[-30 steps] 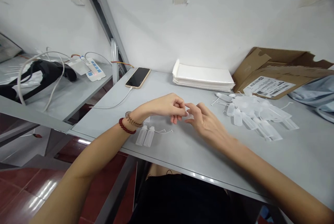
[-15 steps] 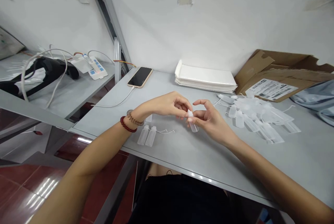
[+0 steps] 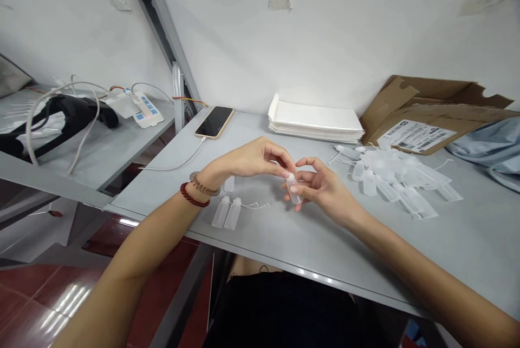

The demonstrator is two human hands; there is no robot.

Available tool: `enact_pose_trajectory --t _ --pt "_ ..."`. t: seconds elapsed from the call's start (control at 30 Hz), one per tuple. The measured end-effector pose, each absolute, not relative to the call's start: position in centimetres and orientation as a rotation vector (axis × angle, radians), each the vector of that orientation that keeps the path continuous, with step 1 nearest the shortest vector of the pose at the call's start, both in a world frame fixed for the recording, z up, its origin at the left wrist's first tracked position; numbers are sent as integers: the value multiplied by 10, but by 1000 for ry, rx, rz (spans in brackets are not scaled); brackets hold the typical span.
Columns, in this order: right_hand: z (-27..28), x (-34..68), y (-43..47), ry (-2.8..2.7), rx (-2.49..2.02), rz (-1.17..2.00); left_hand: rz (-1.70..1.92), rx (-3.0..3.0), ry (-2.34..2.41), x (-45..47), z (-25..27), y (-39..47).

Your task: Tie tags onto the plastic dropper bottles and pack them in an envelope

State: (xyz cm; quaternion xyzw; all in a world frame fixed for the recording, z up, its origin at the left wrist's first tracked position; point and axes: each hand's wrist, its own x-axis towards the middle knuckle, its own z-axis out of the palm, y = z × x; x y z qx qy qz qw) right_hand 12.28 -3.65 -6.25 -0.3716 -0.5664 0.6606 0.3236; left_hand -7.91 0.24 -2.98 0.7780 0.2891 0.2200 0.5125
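Bottle [image 3: 296, 197] in front of white stack [image 3: 317, 118]
Right hand [image 3: 325, 188] grips body, left hand [image 3: 266, 158] pinches top; light pressure seems best.

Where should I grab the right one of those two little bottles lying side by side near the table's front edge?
I'd pinch the right bottle by its narrow neck, coming down from above. It seems to lie flat, neck pointing away from you, and its wider body sits close beside the left bottle, leaving more room around the neck.
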Motion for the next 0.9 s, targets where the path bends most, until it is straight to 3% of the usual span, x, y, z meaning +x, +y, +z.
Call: enact_pose_trajectory --t 0.13,0.3,0.53,0.73,0.83,0.9 --pt "-65 122 -38 -1503 -1012 1606 590 1834 732 -76 -28 0" --pt "-75 122 -39 -1646 -1086 1188 556 1905 1032 -69 -32 -4" --pt "-78 123 -38 -1761 -1111 1020 502 1946 865 -70 -33 -4" --pt "-82 121 -41 -1914 -1157 687 440 1996 994 -69 -32 -5" --pt "-85 121 -41 -1945 -1158 703 423 2075 961 -69 -35 -4" --pt "-81 122 -40 -1898 -1160 885 408 2137 906 -70 -35 -4"
